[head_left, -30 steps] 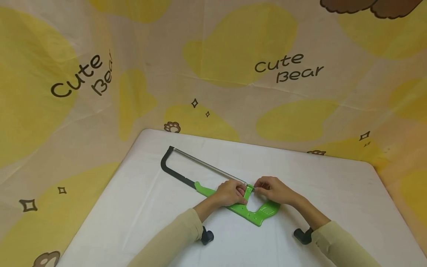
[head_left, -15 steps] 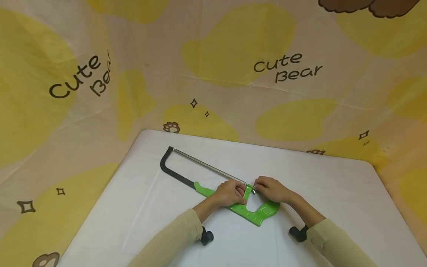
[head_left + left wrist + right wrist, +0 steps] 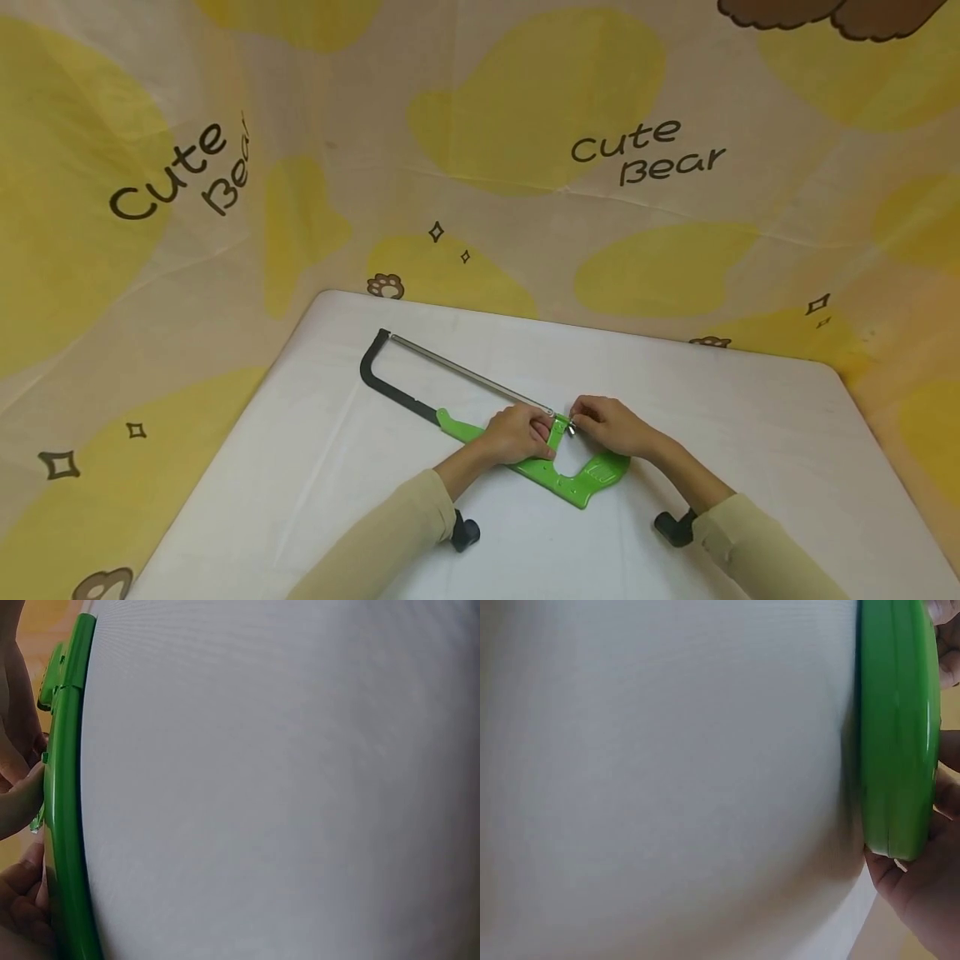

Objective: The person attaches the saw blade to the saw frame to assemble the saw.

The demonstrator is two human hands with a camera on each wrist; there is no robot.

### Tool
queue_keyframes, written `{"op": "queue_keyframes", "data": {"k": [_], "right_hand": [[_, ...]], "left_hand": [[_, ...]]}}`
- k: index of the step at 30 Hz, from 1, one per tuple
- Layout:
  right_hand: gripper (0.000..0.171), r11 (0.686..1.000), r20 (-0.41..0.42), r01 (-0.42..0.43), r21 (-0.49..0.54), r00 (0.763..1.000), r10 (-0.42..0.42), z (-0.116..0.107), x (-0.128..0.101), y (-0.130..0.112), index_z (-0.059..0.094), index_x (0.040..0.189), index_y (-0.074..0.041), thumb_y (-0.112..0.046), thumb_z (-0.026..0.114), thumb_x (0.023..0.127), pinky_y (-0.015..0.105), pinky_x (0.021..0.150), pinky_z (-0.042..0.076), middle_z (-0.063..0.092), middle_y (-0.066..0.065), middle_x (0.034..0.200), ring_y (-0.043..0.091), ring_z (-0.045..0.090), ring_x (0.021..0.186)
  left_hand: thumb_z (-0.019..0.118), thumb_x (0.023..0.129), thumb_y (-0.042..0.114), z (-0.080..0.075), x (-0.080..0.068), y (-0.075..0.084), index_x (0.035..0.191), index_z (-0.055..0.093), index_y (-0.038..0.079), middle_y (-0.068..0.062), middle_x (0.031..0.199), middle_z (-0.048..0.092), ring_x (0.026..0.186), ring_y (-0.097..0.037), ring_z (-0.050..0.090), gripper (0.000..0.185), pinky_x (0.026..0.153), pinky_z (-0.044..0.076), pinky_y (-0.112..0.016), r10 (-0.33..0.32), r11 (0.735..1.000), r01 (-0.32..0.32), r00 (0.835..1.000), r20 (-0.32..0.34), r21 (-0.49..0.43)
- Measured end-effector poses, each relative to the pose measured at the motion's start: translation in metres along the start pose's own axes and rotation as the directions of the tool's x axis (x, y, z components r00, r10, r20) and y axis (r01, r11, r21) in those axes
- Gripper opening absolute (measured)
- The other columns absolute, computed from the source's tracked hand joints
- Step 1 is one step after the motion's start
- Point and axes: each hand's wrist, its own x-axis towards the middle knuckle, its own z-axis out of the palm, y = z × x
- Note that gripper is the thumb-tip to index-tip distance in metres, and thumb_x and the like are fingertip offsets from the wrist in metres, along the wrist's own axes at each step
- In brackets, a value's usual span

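Observation:
A hacksaw lies on its side on the white table, with a green handle (image 3: 570,489), a black bow frame (image 3: 399,394) and a grey blade (image 3: 471,374) along its far side. My left hand (image 3: 516,433) grips the green front post, thumb and fingers to either side of it. At the blade's near end, my right hand (image 3: 611,425) pinches the small metal wing nut (image 3: 572,429) with its fingertips; part of the nut is hidden. In the left wrist view the green edge (image 3: 67,795) fills the left side. The handle's rounded end (image 3: 896,735) shows in the right wrist view.
The white table (image 3: 300,483) reaches to a fabric backdrop (image 3: 510,208) with yellow patches and "Cute Bear" lettering. A black wrist-worn device (image 3: 467,532) sits under the left forearm and a second black device (image 3: 673,528) under the right.
My right fingers have shifted slightly about the wing nut, curling inward and then loosening again, and more of the nut shows. My left hand and the hacksaw have stayed in place.

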Motion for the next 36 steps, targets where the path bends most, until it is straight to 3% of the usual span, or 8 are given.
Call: {"op": "queue_keyframes", "data": {"k": [5, 10, 19, 24, 36], "right_hand": [[0.005, 0.999, -0.035, 0.013, 0.038, 0.999, -0.012, 0.001, -0.003, 0.001, 0.061, 0.102, -0.007, -0.008, 0.061, 0.097, 0.026, 0.069, 0.047, 0.060, -0.001, 0.087, 0.015, 0.054, 0.079], [0.016, 0.998, -0.035, 0.065, 0.025, 0.997, -0.064, 0.000, -0.005, 0.000, 0.061, 0.102, -0.007, -0.003, 0.069, 0.089, 0.027, 0.070, 0.049, 0.061, 0.000, 0.090, 0.015, 0.056, 0.080], [0.028, 0.986, -0.091, 0.056, -0.155, 0.993, -0.070, 0.004, -0.005, -0.006, 0.064, 0.099, -0.012, -0.011, 0.083, 0.079, 0.027, 0.070, 0.049, 0.062, -0.004, 0.089, 0.013, 0.056, 0.080], [0.026, 0.979, -0.099, 0.057, -0.194, 0.992, -0.078, 0.003, -0.005, -0.009, 0.065, 0.097, -0.012, -0.011, 0.084, 0.079, 0.027, 0.069, 0.048, 0.062, -0.005, 0.087, 0.012, 0.056, 0.079], [0.015, 0.984, -0.054, 0.101, -0.146, 0.992, -0.110, 0.000, -0.004, -0.006, 0.069, 0.095, -0.010, -0.011, 0.079, 0.083, 0.026, 0.068, 0.049, 0.062, -0.008, 0.084, 0.009, 0.056, 0.076]], "left_hand": [[0.089, 0.073, 0.017, 0.001, 0.001, -0.001, 0.104, 0.070, 0.011, 0.011, 0.079, 0.062, 0.072, -0.002, 0.057, 0.036, 0.081, 0.043, -0.029, 0.002, 1.000, -0.002, 1.000, -0.002, -0.001], [0.090, 0.073, 0.017, 0.001, 0.000, -0.001, 0.103, 0.070, 0.011, 0.011, 0.079, 0.062, 0.071, -0.002, 0.057, 0.036, 0.080, 0.043, -0.028, 0.004, 1.000, -0.004, 1.000, -0.004, -0.004], [0.089, 0.073, 0.015, -0.001, -0.002, 0.001, 0.101, 0.070, 0.011, 0.010, 0.079, 0.062, 0.071, -0.002, 0.057, 0.035, 0.080, 0.042, -0.028, 0.013, 1.000, -0.013, 1.000, -0.009, -0.001], [0.089, 0.073, 0.016, -0.001, -0.002, 0.001, 0.101, 0.070, 0.012, 0.010, 0.079, 0.063, 0.072, -0.002, 0.056, 0.035, 0.081, 0.042, -0.028, 0.013, 1.000, -0.013, 1.000, -0.012, 0.003], [0.090, 0.072, 0.018, -0.001, -0.001, -0.002, 0.101, 0.071, 0.011, 0.010, 0.080, 0.063, 0.073, -0.001, 0.057, 0.035, 0.081, 0.043, -0.028, 0.031, 0.999, -0.031, 0.999, -0.013, 0.024]]}}
